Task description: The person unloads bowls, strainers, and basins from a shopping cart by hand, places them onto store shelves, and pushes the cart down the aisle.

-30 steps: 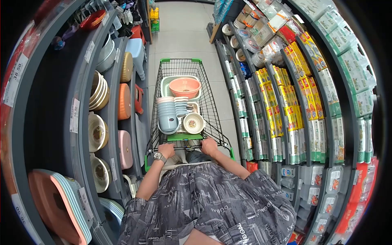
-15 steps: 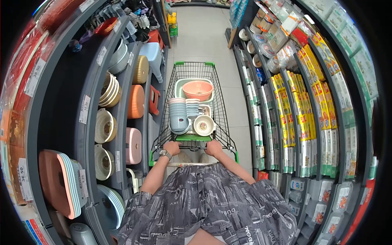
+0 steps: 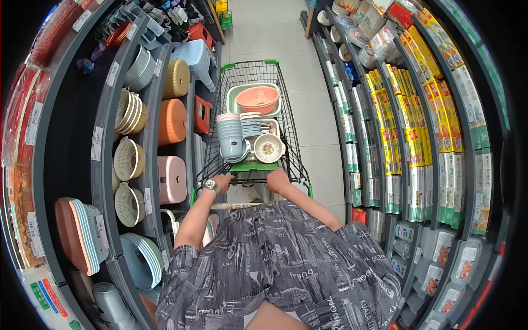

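My left hand, with a watch on its wrist, is closed on the black rear bar of the shopping cart. On the same bar, further right, my right hand is closed too. A pale handle bar crosses nearer my body. Inside the cart, a pink basin rests in a pale green one. Closer to me are stacked blue buckets, a stack of small blue and pink items and a cream strainer basket.
Along the left shelves are cream colanders, an orange tub, a pink tub and a blue stool. Yellow boxes line the right shelves. The tiled aisle floor runs ahead between both sides.
The cart and both hands appear higher and further left in the view. Shelf goods on both sides have shifted upward too. Both hands keep their hold on the cart.
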Motion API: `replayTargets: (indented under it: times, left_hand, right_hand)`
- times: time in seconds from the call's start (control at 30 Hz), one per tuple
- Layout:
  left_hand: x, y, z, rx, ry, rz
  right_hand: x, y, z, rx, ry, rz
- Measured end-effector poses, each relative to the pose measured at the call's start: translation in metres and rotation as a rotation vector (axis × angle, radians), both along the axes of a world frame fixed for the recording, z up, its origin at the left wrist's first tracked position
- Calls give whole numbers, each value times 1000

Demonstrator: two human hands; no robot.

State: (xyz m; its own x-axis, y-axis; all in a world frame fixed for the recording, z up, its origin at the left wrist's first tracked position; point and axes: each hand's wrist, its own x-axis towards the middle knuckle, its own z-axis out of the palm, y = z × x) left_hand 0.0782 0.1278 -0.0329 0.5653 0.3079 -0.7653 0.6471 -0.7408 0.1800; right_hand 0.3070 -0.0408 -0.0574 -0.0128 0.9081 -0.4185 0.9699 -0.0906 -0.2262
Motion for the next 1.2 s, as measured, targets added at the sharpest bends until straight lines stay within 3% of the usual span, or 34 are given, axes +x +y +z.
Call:
replayTargets:
  times: [0.1,0.17,0.37,0.47,0.63,0.9,1.2]
  left_hand:
    - [26,-20,46,134,185,-108]
    - [22,-27,25,161,158,-90]
    - [-1,-52,-3,527,-231,59]
    - [-7,-64,9,466,-338,127]
    - [-6,-68,41,357,-400,88]
    - [-6,-47,2,208,-274,113]
    - [23,-35,-3,81,-103,72]
  right_hand:
    - [-5,-10,9,0,17,-27]
    - [-8,-18,8,189,51,-64]
    - [-17,-35,17,367,11,-156]
    - [-17,-37,18,320,28,-260]
    - [-19,-43,29,341,-2,-163]
    - [-27,-37,16,304,93,-172]
    - [-14,-6,1,-49,145,-204]
